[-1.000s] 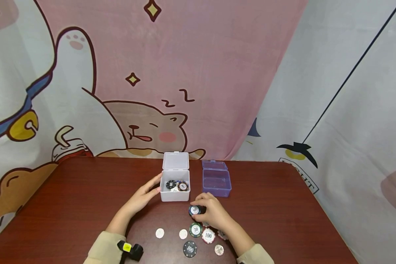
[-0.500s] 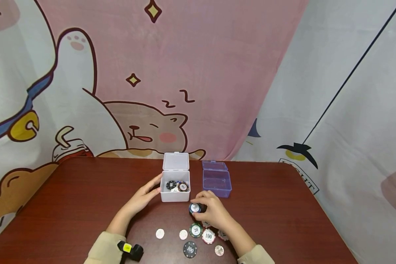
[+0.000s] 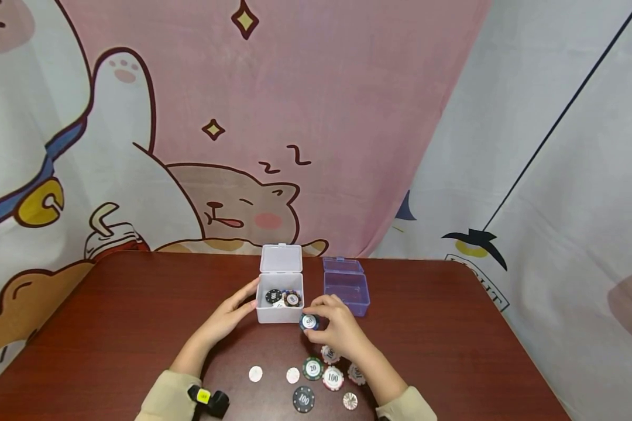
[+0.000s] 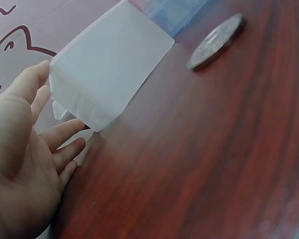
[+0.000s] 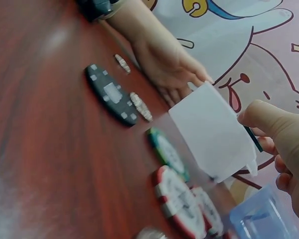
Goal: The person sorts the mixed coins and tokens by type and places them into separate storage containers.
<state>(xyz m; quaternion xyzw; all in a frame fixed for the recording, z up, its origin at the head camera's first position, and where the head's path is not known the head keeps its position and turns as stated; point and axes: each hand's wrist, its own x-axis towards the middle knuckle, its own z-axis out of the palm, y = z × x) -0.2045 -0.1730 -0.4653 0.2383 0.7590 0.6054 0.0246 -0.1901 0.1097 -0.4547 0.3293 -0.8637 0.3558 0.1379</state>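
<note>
Touching the left wall of the white box (image 3: 280, 316), the left hand (image 3: 230, 313) keeps its fingers extended, and a black wrist device (image 3: 202, 396) sits at its sleeve. Below and a little right of that hand, a pale disc (image 3: 255, 374) lies flat on the table (image 3: 110, 333).

The white box has its lid (image 3: 281, 258) swung up at the back. Inside are several chips: a black chip (image 3: 273, 296) on the left and a dark brown chip (image 3: 292, 299) on the right, with a whitish piece (image 3: 278, 304) between them, partly hidden.

In front of the box lie a second pale disc (image 3: 292, 375) and a black 100 chip (image 3: 304, 399). The blue-edged chip (image 3: 309, 321) is at the box's front right corner — pinched between thumb and fingers of the right hand (image 3: 339, 327); whether it touches the box is unclear.

Nearer the wearer come a green 20 chip (image 3: 313, 368), a white-faced chip (image 3: 330, 354) and a red-edged 100 chip (image 3: 333, 378). Beyond the right hand stands the purple box (image 3: 347, 285) — see-through, its lid also raised. A shiny patterned disc (image 3: 350, 401) and a chip by the forearm (image 3: 356, 374) lie farthest right.
</note>
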